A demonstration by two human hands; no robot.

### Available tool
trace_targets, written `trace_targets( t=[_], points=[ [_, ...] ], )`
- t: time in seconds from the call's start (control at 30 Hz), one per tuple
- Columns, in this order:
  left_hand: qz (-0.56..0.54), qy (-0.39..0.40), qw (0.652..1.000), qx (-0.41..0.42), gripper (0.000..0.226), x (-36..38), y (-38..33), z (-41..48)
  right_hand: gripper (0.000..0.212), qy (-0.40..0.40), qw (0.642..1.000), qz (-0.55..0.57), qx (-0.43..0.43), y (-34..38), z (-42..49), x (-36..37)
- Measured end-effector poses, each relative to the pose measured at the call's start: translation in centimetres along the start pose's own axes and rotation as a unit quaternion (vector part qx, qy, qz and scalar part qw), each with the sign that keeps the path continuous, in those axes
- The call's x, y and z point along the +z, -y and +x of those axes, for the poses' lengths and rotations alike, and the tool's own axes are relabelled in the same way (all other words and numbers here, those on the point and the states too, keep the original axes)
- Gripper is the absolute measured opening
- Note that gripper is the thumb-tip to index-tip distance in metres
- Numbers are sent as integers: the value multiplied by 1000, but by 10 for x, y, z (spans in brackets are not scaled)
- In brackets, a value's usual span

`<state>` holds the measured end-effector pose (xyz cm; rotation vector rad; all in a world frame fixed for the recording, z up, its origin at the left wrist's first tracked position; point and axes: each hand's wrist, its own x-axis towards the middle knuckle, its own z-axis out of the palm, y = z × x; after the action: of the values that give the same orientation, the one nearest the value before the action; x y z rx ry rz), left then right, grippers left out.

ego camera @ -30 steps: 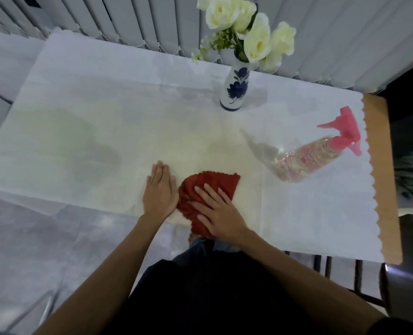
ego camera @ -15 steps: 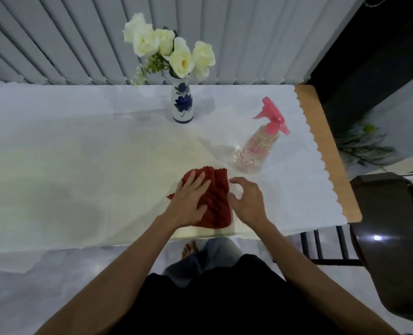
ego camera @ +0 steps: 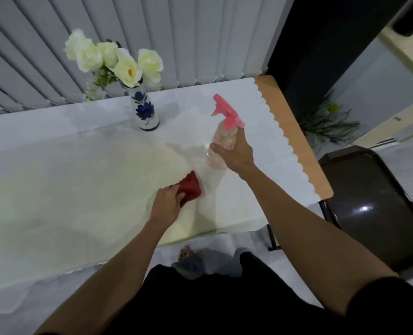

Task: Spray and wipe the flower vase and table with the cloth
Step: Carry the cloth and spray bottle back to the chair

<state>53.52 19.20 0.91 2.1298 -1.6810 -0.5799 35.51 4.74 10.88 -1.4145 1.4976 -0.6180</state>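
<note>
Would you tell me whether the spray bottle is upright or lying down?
Upright: the spray bottle has its pink nozzle on top, with the right hand gripping its clear body.

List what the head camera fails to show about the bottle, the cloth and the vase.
- Spray bottle: the right hand wraps its body, hiding the liquid level and whether its base touches the table.
- Red cloth: the left hand covers its near part, so its full extent is unclear.
- Vase: any dust or wetness is too small to tell.
</note>
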Motion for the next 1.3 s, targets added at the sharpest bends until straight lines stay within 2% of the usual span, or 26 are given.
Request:
trace_targets(
  t=[0.07,0.13,0.3,0.5,0.63,0.73,0.8,0.97,1.07,1.3],
  points=[
    [-19,21,996,-88,32,-1,-10,8,77,1,1000,-8,-8,-3,-7,-10],
    [-23,23,990,-137,39,1,-22,15,75,-18,1000,-3,-3,-8,-17,-21],
    [-49,46,988,-136,43,18,-98,35,78,-52,998,25,27,-39,-48,-75],
    [-52,107,993,-19,40,63,-252,62,76,-137,987,33,72,-96,-86,-200],
    [-119,179,972,99,47,116,-362,77,70,-208,973,30,99,-147,-101,-283],
    [-63,233,957,163,51,169,-423,84,71,-255,956,62,128,-180,-111,-333],
    [-46,256,952,161,52,197,-455,80,73,-280,948,51,141,-199,-115,-360],
    [-49,297,943,142,57,249,-496,70,73,-318,930,28,183,-241,-110,-393],
    [-58,320,939,116,51,265,-507,62,71,-322,926,44,192,-254,-105,-398],
    [-42,307,944,112,47,265,-497,62,73,-312,926,56,206,-277,-104,-401]
  ],
)
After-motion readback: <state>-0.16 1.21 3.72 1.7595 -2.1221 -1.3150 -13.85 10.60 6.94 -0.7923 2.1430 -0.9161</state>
